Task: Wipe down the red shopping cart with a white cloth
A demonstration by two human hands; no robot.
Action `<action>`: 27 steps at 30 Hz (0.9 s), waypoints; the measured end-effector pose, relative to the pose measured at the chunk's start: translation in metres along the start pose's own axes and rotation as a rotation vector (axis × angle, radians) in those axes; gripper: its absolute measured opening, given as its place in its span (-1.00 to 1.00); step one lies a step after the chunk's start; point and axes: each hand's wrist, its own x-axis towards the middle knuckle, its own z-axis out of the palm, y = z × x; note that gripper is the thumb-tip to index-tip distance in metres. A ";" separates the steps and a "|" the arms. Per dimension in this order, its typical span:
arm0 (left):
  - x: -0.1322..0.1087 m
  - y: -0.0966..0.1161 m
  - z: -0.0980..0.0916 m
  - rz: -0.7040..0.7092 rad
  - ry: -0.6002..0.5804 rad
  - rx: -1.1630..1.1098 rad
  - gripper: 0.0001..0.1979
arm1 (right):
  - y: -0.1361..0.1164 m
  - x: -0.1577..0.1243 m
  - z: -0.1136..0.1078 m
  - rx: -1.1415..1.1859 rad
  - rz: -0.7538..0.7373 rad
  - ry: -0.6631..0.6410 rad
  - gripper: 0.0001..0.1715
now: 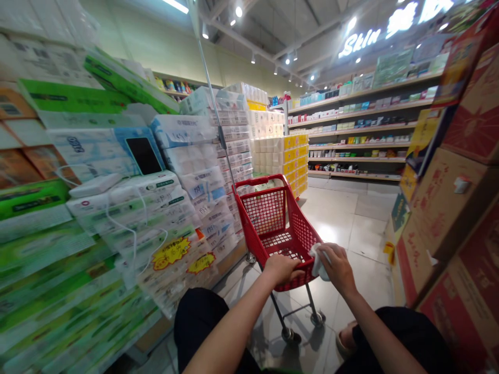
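Observation:
A small red shopping cart [268, 240] with mesh plastic walls stands on the tiled floor in front of me, its basket holding nothing I can see. My left hand [281, 271] is closed over the near rim of the basket. At the near right corner, my right hand [337, 266] presses a crumpled white cloth [320, 262] against the red plastic. A thin metal pole [212, 88] rises from the cart's far left corner. Black wheels show under the frame.
Stacked tissue packs [202, 182] line the left side, with a phone [145, 156] and white cables on top. Cardboard boxes [454, 202] are piled at the right. Stocked shelves [358, 130] stand at the back. Pale floor tiles [335, 208] run between them.

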 end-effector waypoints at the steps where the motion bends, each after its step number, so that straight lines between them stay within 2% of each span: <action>1: -0.002 -0.001 0.000 0.006 -0.002 -0.001 -0.47 | -0.005 -0.006 0.001 -0.001 0.008 0.023 -0.74; 3: -0.007 -0.004 0.000 0.022 -0.004 -0.005 -0.46 | -0.012 -0.014 0.001 0.010 -0.004 0.031 -0.77; 6: -0.018 -0.014 0.001 0.080 0.010 0.004 -0.47 | -0.012 -0.012 -0.006 0.068 -0.080 -0.076 -0.80; 10: -0.031 -0.032 0.003 0.177 0.054 0.039 -0.50 | 0.004 0.008 -0.014 0.222 -0.146 -0.254 -0.80; 14: -0.036 -0.049 0.004 0.256 0.075 0.054 -0.51 | 0.017 0.031 -0.007 0.383 -0.128 -0.320 -0.76; 16: -0.037 -0.053 0.004 0.273 0.080 0.050 -0.50 | 0.020 0.044 0.001 0.419 -0.094 -0.312 -0.74; 21: -0.042 -0.053 0.002 0.252 0.083 0.030 -0.47 | 0.022 0.069 0.025 0.348 -0.028 -0.172 -0.66; 24: -0.045 -0.050 0.000 0.208 0.068 0.002 -0.45 | 0.014 0.061 0.029 0.318 0.029 -0.098 -0.64; 27: -0.048 -0.054 -0.002 0.152 0.036 -0.026 -0.46 | -0.001 0.037 0.022 0.303 0.036 -0.081 -0.64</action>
